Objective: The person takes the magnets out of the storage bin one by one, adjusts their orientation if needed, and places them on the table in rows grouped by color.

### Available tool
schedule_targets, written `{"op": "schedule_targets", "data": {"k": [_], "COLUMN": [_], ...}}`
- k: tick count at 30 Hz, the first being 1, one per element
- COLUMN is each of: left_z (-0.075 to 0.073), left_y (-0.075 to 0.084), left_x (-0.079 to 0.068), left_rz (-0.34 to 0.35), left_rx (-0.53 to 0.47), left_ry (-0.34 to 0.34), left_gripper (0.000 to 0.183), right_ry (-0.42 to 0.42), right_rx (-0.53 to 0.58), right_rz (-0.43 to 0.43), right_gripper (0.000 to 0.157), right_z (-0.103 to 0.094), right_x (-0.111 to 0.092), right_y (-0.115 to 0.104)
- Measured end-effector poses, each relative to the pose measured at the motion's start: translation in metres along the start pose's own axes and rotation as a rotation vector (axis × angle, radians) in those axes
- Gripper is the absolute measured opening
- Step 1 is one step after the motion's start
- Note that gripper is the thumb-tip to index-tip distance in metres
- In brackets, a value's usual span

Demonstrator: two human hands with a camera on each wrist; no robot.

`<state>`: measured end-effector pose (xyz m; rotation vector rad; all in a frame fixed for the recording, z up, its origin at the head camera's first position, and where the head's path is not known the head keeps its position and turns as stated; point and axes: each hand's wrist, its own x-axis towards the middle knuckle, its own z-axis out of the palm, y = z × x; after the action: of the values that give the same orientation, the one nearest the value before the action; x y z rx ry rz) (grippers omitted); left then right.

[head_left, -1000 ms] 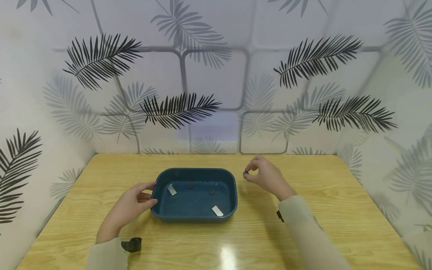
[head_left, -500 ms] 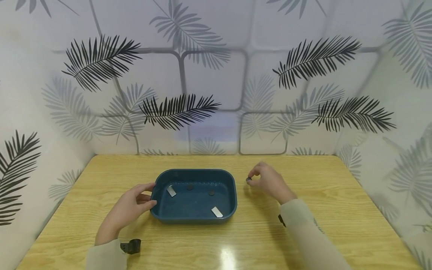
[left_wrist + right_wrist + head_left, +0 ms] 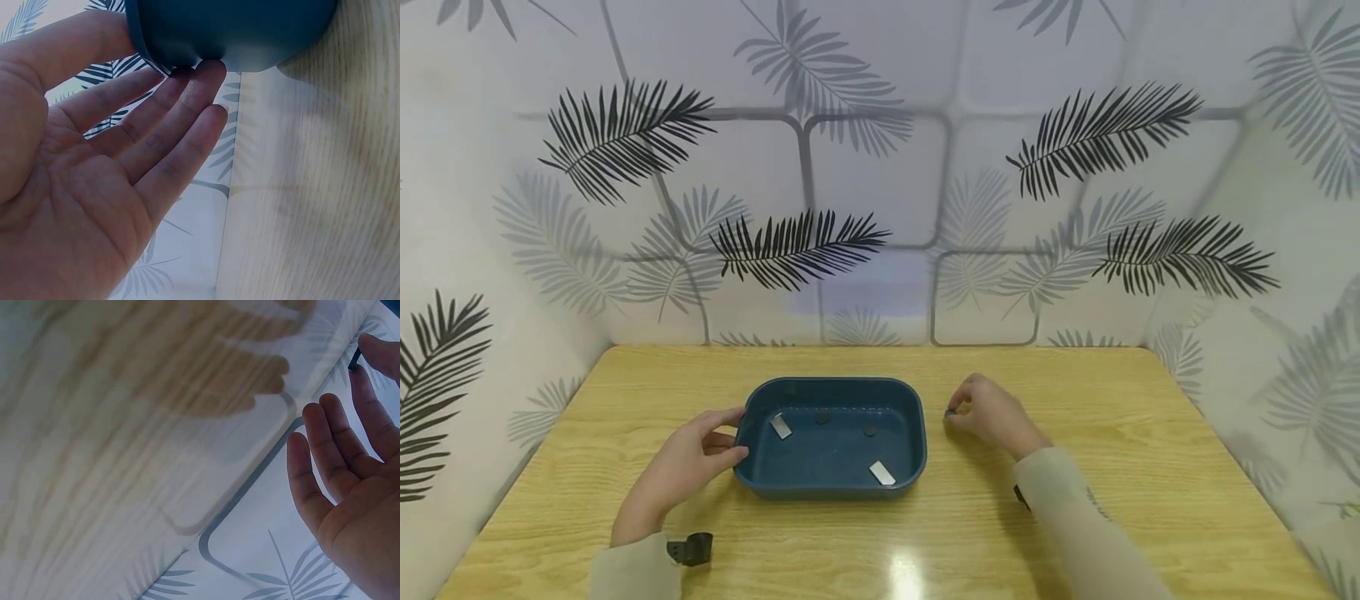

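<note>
My left hand (image 3: 681, 467) touches the left end of a dark blue rectangular tub (image 3: 831, 492). In the left wrist view, the nearly straight fingers of that hand (image 3: 137, 144) rest their tips against the outer wall of the tub (image 3: 231, 31). To the right of the tub, my right hand (image 3: 996, 417) pinches a small dark disc (image 3: 951, 412) between thumb and index finger, close above the table. Seen from the right wrist, the disc (image 3: 355, 359) appears edge-on as a thin black piece, and the other fingers of the right hand (image 3: 356, 487) are extended.
Inside the tub lie two dark discs, one at the back (image 3: 822, 417) and one further right (image 3: 869, 430). Two silvery rectangular pieces lie there too, one left (image 3: 781, 426) and one front right (image 3: 882, 473). The wooden table (image 3: 835, 550) meets a leaf-patterned wall (image 3: 880, 183) behind.
My right hand has lowered towards the table and come slightly nearer, still pinching the dark disc. The left hand, the tub and its contents have stayed in place.
</note>
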<state>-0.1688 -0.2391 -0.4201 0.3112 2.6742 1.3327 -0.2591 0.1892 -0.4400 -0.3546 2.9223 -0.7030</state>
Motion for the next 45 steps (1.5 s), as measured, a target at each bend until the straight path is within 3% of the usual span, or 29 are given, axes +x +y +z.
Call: {"op": "schedule_targets", "data": {"k": [15,28,45], "left_z": [0.001,0.000,0.001], "left_y": [0.000,-0.001,-0.003], "left_x": [0.000,0.000,0.001], "left_rz": [-0.012,0.002,0.004], "left_rx": [-0.003,-0.013,-0.013], "left_ry": [0.002,-0.007,0.004], "left_gripper": [0.062,0.062,0.062], "right_ry": [-0.020,0.014,0.096], "right_rx": [-0.040,0.019,-0.021], "right_rz": [0.003,0.004,-0.154], "right_gripper": [0.012,0.021,0.027], "right_z": [0.007,-0.002,-0.017], "right_x": [0.001,0.001,-0.002], "right_y": [0.003,-0.002,-0.051]}}
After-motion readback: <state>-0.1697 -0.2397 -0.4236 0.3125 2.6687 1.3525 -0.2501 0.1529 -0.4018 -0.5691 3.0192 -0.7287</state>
